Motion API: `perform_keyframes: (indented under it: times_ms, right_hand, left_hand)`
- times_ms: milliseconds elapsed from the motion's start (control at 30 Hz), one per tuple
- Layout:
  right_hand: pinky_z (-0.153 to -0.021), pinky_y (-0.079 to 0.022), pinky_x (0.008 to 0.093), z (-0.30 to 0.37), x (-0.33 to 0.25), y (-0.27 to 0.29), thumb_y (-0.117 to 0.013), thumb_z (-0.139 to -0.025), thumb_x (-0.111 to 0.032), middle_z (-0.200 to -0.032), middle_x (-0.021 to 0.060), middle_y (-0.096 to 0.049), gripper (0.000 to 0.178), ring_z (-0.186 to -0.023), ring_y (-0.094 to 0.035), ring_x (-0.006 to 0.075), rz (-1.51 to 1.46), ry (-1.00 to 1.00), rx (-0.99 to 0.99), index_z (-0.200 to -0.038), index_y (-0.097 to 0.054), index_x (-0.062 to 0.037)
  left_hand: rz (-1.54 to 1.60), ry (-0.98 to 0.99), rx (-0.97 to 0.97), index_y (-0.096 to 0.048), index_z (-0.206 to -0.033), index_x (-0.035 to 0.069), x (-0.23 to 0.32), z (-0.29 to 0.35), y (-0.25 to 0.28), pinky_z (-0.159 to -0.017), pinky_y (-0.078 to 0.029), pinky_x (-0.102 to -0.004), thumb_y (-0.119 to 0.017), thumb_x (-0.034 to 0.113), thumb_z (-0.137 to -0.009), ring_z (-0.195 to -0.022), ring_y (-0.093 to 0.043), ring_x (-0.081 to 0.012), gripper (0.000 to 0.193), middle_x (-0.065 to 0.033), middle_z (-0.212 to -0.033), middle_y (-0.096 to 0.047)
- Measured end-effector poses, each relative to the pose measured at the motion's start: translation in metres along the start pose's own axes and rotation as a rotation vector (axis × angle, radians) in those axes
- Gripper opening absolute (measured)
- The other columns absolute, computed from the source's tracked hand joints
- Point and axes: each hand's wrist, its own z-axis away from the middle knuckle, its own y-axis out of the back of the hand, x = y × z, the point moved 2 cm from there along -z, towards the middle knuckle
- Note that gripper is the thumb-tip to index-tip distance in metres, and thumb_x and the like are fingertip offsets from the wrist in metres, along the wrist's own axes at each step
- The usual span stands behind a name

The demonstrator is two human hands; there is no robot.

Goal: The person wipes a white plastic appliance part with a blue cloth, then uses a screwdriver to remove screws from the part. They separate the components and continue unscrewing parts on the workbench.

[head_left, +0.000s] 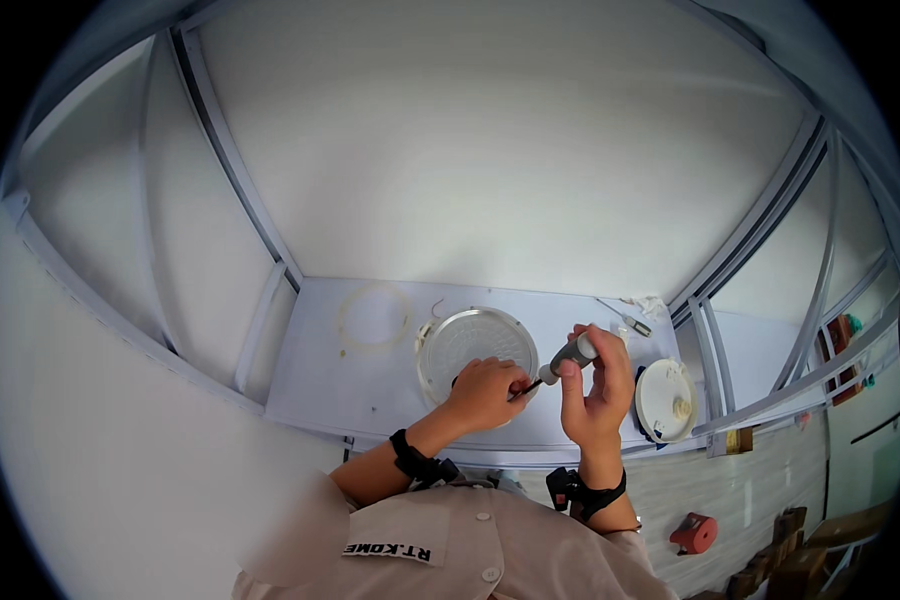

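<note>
My right hand (602,385) grips a screwdriver (573,353) with a grey handle and a pale end cap. Its dark shaft slants down to the left, toward my left hand (490,391). The fingers of that hand are closed together around the shaft's tip; what they pinch there is hidden. Under and behind my left hand lies a round, pale disc-shaped part (475,340) with a silvery rim. My left hand covers its near right portion.
A thin yellowish ring (342,318) lies on the white table (310,375) at the left. At the back right rests another screwdriver (635,325), beside crumpled white material (650,306). A round white lid-like piece (656,402) sits at the right edge. Metal frame posts (712,350) flank the table.
</note>
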Motion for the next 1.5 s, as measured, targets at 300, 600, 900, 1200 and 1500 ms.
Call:
perform_keyframes:
  times_ms: [300, 600, 900, 1200, 1500]
  right_hand:
    - [-0.093, -0.054, 0.0380, -0.014, -0.008, 0.001, -0.076, -0.090, 0.001, -0.115, 0.0173, -0.066, 0.059, -0.103, -0.065, 0.0289, 0.255, 0.019, 0.007, -0.147, -0.061, 0.0008]
    - [-0.095, -0.054, 0.0388, -0.024, -0.012, -0.007, -0.081, -0.088, -0.004, -0.117, 0.0171, -0.067, 0.061, -0.110, -0.067, 0.0287, 0.214, 0.107, -0.034, -0.146, -0.062, 0.0010]
    - [-0.098, -0.052, 0.0397, -0.014, 0.004, -0.007, -0.073, -0.091, 0.001, -0.123, 0.0201, -0.066, 0.061, -0.116, -0.068, 0.0312, 0.046, 0.056, -0.091, -0.149, -0.055, 0.0066]
    - [-0.105, -0.051, 0.0418, -0.004, 0.003, -0.003, -0.071, -0.093, 0.000, -0.138, 0.0219, -0.062, 0.073, -0.125, -0.065, 0.0354, -0.130, -0.144, -0.050, -0.160, -0.043, 0.0022]
    - [-0.102, -0.052, 0.0426, 0.010, 0.009, -0.004, -0.078, -0.092, -0.004, -0.135, 0.0208, -0.063, 0.078, -0.121, -0.064, 0.0328, -0.203, -0.215, 0.048, -0.161, -0.042, 0.0026]
  left_hand:
    - [0.039, -0.050, 0.071, -0.072, -0.089, 0.012, -0.007, 0.000, -0.002, -0.076, -0.052, -0.0462, -0.080, 0.023, -0.084, -0.082, -0.069, -0.0295, 0.015, -0.0031, -0.083, -0.073]
    - [0.125, -0.080, 0.069, -0.071, -0.088, 0.011, -0.007, -0.002, -0.001, -0.077, -0.052, -0.0466, -0.079, 0.021, -0.085, -0.084, -0.070, -0.0292, 0.013, -0.0034, -0.081, -0.072]
    - [0.089, -0.098, 0.078, -0.069, -0.092, 0.011, -0.011, 0.000, -0.002, -0.078, -0.051, -0.0436, -0.080, 0.020, -0.084, -0.084, -0.068, -0.0276, 0.016, -0.0009, -0.084, -0.071]
    - [0.092, -0.062, 0.045, -0.070, -0.092, 0.013, -0.007, 0.002, -0.001, -0.089, -0.048, -0.0424, -0.078, 0.021, -0.088, -0.090, -0.067, -0.0248, 0.012, 0.0006, -0.088, -0.071]
    - [0.035, -0.056, 0.046, -0.069, -0.092, 0.012, -0.002, 0.003, 0.002, -0.089, -0.048, -0.0423, -0.076, 0.021, -0.090, -0.091, -0.067, -0.0243, 0.012, -0.0005, -0.088, -0.071]
